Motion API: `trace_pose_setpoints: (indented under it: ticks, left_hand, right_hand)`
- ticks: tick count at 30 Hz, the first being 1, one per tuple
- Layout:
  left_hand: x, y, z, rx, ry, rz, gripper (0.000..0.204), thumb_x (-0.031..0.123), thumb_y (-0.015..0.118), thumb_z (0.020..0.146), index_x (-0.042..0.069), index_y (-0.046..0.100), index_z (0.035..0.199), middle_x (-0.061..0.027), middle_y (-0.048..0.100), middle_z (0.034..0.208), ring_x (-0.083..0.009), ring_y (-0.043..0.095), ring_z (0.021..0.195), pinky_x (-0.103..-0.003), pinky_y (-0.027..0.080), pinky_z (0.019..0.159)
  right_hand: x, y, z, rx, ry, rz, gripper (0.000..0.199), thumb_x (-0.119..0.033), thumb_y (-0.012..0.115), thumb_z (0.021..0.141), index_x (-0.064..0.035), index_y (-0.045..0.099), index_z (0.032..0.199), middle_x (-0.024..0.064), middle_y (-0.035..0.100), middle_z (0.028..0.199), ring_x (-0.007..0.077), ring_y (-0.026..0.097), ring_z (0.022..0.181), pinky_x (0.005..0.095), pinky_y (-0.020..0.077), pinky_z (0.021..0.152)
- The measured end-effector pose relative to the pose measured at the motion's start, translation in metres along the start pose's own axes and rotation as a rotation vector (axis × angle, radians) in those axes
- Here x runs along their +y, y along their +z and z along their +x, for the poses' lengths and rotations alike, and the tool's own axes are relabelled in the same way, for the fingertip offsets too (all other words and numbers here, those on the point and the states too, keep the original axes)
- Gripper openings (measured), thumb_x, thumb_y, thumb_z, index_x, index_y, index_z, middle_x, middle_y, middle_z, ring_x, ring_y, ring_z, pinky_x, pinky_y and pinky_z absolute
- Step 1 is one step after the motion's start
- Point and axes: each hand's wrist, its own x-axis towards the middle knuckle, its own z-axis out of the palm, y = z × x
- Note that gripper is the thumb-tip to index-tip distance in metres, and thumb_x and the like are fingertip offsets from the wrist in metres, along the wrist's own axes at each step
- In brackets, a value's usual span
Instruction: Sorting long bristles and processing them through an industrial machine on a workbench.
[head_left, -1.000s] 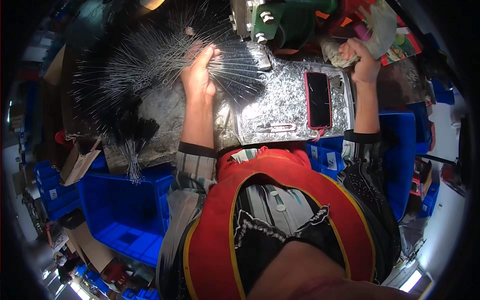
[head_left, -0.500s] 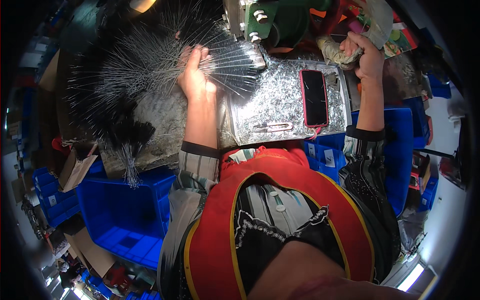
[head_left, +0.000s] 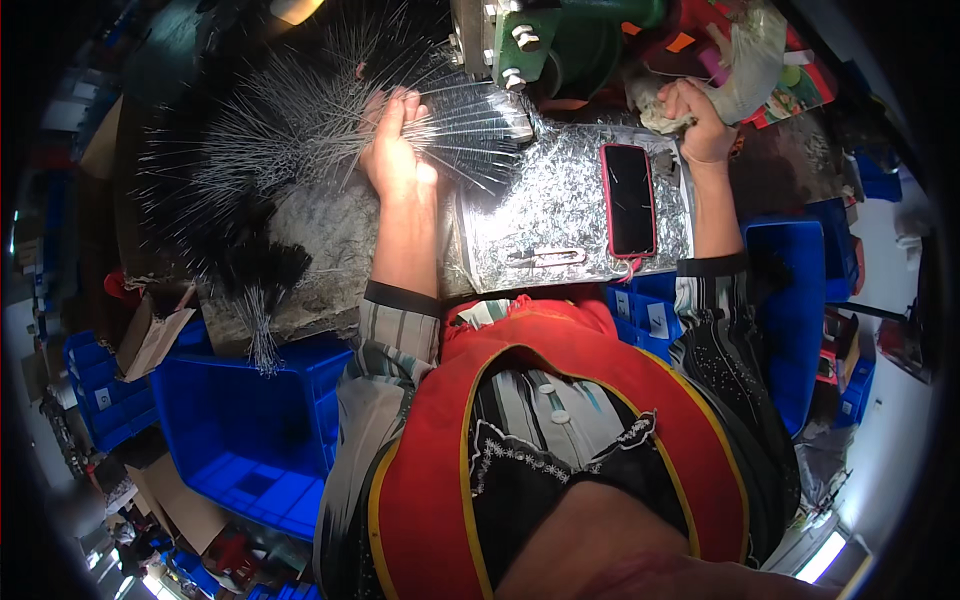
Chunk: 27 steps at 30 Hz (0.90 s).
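Workbench [head_left: 330, 270] takes up most of the top half, a grimy grey surface, and nearly its whole left part is buried under a huge spray of thin metal wires [head_left: 260, 140] fanning out in every direction like a sea urchin. Some of them are bunched into dark-ended bundles down at the bench's lower left edge, with one bundle sticking out over the side.

Next biggest thing is a blue plastic bin [head_left: 250, 430] sitting below the bench on the person's left, more blue bins [head_left: 790, 310] on the right side too. Between the arms there's a shiny crinkled foil-looking tray [head_left: 560, 220], and on it lies a phone in a red case [head_left: 630, 198], screen dark, with a small metal clip-like piece [head_left: 545, 257] near the tray's lower edge. Right above the tray is a green machine [head_left: 560, 35] with big bolts on it.

Now the hands. Left hand [head_left: 398, 150] is stretched up into the wires, fingers close together and pretty much straight, with a flat bunch of wires running off to the right from under the palm across to the tray's top left corner. Looks like it's pressing or loosely gathering them, can't really tell if it's gripping any. Right hand [head_left: 700, 120] is at the tray's upper right corner, curled closed around a pale crumpled rag [head_left: 665, 110]. Just above it there's some crinkly clear plastic wrap [head_left: 750, 60] and colourful packaging.
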Motion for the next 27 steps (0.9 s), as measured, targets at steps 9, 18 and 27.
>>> trace_pose_setpoints:
  ticks: [9,18,27]
  left_hand:
    - [-0.004,0.004,-0.005,0.108,0.092,-0.016,0.02,-0.001,0.049,0.083,-0.005,0.048,0.103,-0.016,0.058,0.093,-0.0239,0.061,0.082,-0.034,0.051,0.074]
    - [0.002,0.013,-0.012,0.18,0.046,-0.045,0.017,0.0,0.049,0.083,-0.008,0.049,0.099,-0.0173,0.058,0.092,-0.0245,0.061,0.081,-0.033,0.052,0.073]
    - [0.006,0.012,-0.012,0.162,0.003,0.037,0.017,0.002,0.06,0.077,-0.006,0.054,0.091,-0.015,0.06,0.085,-0.0214,0.06,0.075,-0.03,0.052,0.071]
  right_hand:
    - [-0.053,-0.002,0.022,-0.058,0.36,-0.015,0.025,-0.011,0.057,0.072,-0.003,0.048,0.05,0.0077,0.047,0.048,0.0188,0.052,0.052,0.0292,0.0413,0.053]
    - [-0.065,-0.005,0.034,-0.103,0.436,-0.052,0.025,-0.014,0.059,0.071,-0.0025,0.049,0.051,0.0076,0.049,0.05,0.0184,0.052,0.051,0.0293,0.0424,0.053]
    - [0.013,0.014,-0.004,0.08,-0.27,-0.164,0.01,-0.002,0.053,0.073,0.001,0.05,0.065,0.0067,0.049,0.05,0.0162,0.051,0.047,0.0304,0.0456,0.056]
